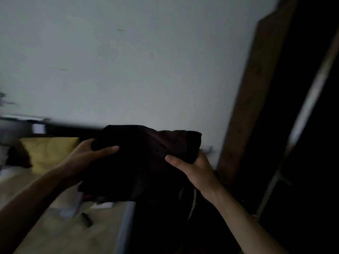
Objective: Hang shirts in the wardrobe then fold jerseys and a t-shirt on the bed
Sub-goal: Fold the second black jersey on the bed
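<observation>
Dark garment, possibly folded, raised in front of wall, left hand gripping its left edge, right hand pinching its right edge, bed below, wardrobe door at right.

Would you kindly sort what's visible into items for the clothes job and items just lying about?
Job: dark garment, held by left hand and right hand; bed; wardrobe.
Lying about: yellow pillow; small dark object on the bed.
</observation>
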